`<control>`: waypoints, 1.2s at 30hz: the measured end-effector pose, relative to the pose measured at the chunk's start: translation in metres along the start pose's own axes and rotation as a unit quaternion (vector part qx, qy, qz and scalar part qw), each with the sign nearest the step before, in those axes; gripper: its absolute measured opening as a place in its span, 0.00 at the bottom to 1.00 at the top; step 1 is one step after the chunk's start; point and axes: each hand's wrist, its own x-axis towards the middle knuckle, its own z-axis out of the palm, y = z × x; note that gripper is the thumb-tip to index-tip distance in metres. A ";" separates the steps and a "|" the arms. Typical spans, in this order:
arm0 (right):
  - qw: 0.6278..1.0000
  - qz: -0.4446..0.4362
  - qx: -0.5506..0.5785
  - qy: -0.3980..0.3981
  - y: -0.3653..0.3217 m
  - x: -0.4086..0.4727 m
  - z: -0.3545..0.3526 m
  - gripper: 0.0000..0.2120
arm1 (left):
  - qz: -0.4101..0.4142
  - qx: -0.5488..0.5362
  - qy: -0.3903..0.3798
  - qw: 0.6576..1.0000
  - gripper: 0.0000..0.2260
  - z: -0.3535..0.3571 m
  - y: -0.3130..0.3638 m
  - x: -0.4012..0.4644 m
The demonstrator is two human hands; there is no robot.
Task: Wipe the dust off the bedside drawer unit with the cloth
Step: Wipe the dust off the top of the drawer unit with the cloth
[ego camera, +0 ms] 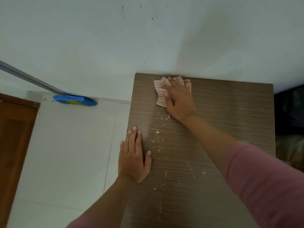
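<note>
Item 1: bedside drawer unit [222, 129], seen from above, brown top with fine horizontal grain lines, its far edge against a pale wall [148, 38], its left edge beside the white tiled floor [65, 153]. Item 2: cloth [162, 92], pale with thin red stripes, crumpled, lying on the top at the far side just short of the wall, left of centre; part of it shows left of the hand and a little beyond the fingertips. Item 3: right hand [180, 101], palm down on the cloth, fingers spread and pressing it flat to the surface rather than curled round it; forearm runs in from the near right, pink sleeve [266, 186] pushed up above the wrist. Item 4: left hand [134, 160], empty, laid flat with fingers extended and close together on the left edge of the top, partly overhanging toward the floor. Item 5: pale crumbs and dust [158, 137], scattered in a loose band running from near the right hand toward the near edge, between the 2 hands. Item 6: blue mop head [75, 100] with a yellow patch, on the floor against the wall at far left, metal handle [29, 78] rising off to the left. Item 7: brown wooden door [14, 145], at the left edge. Dark objects at the far right of the unit, too dim to identify
</note>
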 end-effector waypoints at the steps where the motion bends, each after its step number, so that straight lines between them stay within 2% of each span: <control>1: 1.000 -0.009 0.007 -0.004 -0.002 0.004 0.001 0.17 | 0.000 0.000 0.000 1.000 0.30 0.000 0.000 0.000; 12: 0.990 -0.107 0.040 -0.088 -0.039 0.043 0.031 0.15 | 0.001 0.003 0.011 1.000 0.29 0.001 0.001 0.000; 21: 0.978 -0.134 0.065 -0.143 -0.044 0.028 0.027 0.14 | 0.014 -0.005 0.029 0.999 0.29 0.001 0.000 0.000; 29: 0.981 -0.084 0.077 -0.154 -0.042 -0.021 0.016 0.14 | -0.018 -0.034 0.056 0.998 0.27 0.003 0.002 -0.006; 36: 0.985 -0.031 0.116 -0.126 -0.047 -0.080 0.011 0.13 | 0.064 -0.037 0.038 0.997 0.28 0.010 -0.012 -0.057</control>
